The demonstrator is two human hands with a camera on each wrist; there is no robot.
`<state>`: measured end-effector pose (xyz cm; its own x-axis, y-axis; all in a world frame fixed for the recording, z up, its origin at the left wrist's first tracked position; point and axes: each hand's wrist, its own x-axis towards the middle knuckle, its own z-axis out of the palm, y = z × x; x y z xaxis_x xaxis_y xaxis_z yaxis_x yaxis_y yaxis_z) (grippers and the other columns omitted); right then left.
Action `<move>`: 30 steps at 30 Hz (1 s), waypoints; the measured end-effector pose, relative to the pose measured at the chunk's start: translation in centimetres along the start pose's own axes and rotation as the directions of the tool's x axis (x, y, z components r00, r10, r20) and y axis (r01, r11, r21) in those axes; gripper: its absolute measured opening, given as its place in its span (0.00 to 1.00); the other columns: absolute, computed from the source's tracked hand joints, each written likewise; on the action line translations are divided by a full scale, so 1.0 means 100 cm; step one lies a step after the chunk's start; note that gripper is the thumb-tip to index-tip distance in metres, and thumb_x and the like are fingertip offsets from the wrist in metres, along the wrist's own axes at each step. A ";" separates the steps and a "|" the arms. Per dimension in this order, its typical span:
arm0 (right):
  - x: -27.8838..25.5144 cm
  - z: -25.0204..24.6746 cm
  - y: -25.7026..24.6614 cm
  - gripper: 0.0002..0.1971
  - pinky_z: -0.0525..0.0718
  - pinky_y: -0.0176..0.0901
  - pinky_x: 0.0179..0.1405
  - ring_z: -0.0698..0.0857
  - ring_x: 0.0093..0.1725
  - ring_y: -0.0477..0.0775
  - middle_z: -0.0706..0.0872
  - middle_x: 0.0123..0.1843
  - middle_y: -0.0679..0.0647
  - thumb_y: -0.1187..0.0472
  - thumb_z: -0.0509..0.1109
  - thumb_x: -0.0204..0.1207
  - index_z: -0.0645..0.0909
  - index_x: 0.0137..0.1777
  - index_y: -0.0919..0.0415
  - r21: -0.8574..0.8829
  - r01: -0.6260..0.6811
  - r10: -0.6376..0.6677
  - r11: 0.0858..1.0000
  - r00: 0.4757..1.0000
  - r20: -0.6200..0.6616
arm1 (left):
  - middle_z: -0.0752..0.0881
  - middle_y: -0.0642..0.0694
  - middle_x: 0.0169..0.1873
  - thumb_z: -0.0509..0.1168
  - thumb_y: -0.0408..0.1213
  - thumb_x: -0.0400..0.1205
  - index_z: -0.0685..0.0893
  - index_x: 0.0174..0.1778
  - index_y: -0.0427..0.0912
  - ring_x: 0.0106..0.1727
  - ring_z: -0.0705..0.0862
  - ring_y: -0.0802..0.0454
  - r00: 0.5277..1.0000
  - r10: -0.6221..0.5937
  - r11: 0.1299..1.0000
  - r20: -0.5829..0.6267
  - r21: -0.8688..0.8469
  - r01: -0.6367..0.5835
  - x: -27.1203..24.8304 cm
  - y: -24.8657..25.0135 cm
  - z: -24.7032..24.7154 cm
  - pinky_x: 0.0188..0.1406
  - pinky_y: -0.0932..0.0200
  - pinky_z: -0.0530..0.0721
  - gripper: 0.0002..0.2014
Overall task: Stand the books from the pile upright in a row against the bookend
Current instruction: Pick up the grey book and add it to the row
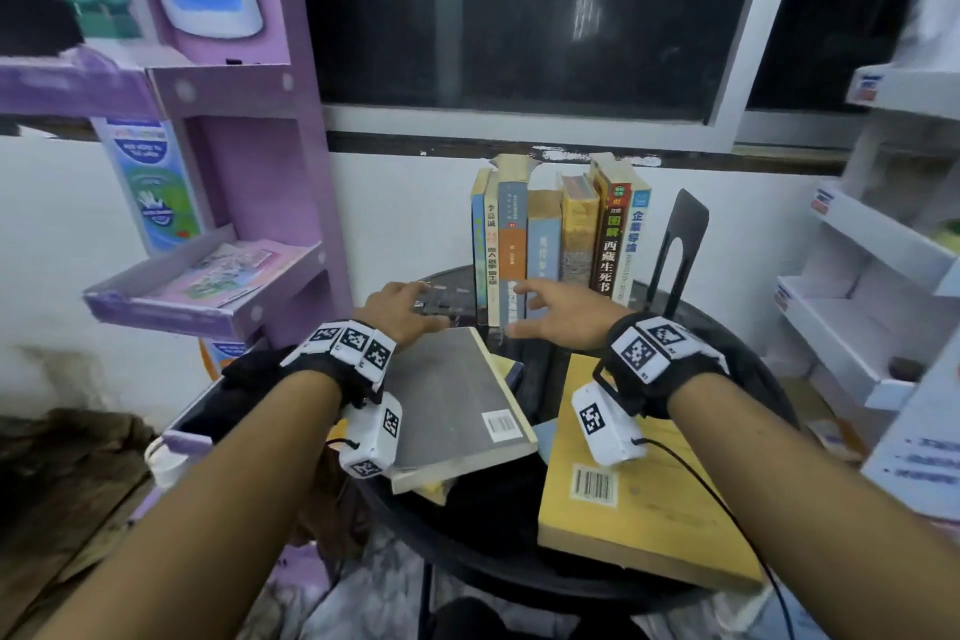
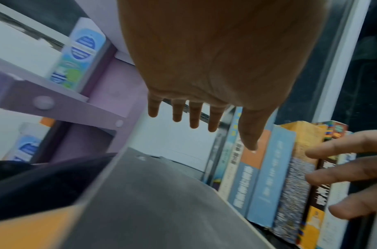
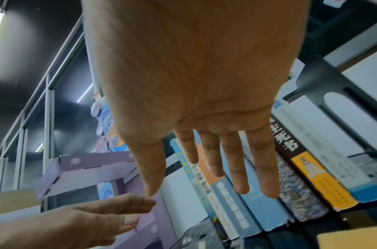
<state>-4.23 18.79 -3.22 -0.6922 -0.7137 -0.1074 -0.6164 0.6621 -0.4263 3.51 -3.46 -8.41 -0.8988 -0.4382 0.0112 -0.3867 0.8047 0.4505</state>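
Note:
Several books (image 1: 558, 244) stand upright in a row at the back of the round black table (image 1: 519, 541), just left of the black bookend (image 1: 681, 239). A grey book (image 1: 457, 405) lies on top of a small pile at the front left. A yellow book (image 1: 639, 499) lies flat at the front right. My left hand (image 1: 410, 307) hovers open over the grey book's far end, fingers straight (image 2: 194, 118). My right hand (image 1: 540, 309) is open too, fingers spread (image 3: 238, 171) close in front of the row's spines (image 3: 258, 202). Neither hand holds anything.
A purple cardboard display shelf (image 1: 208, 276) stands close on the left. White shelving (image 1: 862, 307) stands on the right. A white wall and a dark window lie behind the table. Something dark and shiny (image 1: 447, 299) lies on the table beside the row's left end.

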 end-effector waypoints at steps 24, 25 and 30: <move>0.035 0.063 -0.046 0.35 0.80 0.48 0.61 0.80 0.65 0.59 0.81 0.68 0.58 0.36 0.74 0.70 0.77 0.69 0.60 -0.171 -0.099 0.131 0.980 0.974 0.184 | 0.77 0.41 0.71 0.78 0.62 0.60 0.65 0.77 0.46 0.70 0.78 0.41 0.951 -0.255 0.956 0.173 -0.103 0.275 -0.006 -0.041 0.019 0.71 0.45 0.75 0.52; 0.035 0.064 -0.047 0.35 0.80 0.48 0.60 0.81 0.63 0.59 0.82 0.67 0.57 0.37 0.75 0.69 0.78 0.68 0.60 -0.178 -0.100 0.132 0.979 0.976 0.176 | 0.77 0.39 0.71 0.79 0.59 0.63 0.66 0.77 0.46 0.70 0.77 0.41 0.958 -0.250 0.958 0.141 -0.110 0.266 -0.006 -0.042 0.018 0.71 0.45 0.75 0.50; 0.037 0.065 -0.047 0.33 0.82 0.46 0.55 0.83 0.59 0.58 0.84 0.60 0.56 0.40 0.80 0.65 0.80 0.63 0.61 -0.134 -0.126 0.143 0.983 0.982 0.125 | 0.72 0.38 0.70 0.82 0.47 0.65 0.67 0.77 0.47 0.69 0.76 0.43 0.982 -0.187 0.964 0.040 -0.188 0.191 -0.005 -0.041 0.013 0.68 0.53 0.75 0.45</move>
<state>-1.42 11.51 -7.47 -0.7210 -0.6344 -0.2787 -0.5688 0.7716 -0.2849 5.30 -6.07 -11.39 -0.8184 -0.5643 -0.1085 -0.5053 0.6167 0.6036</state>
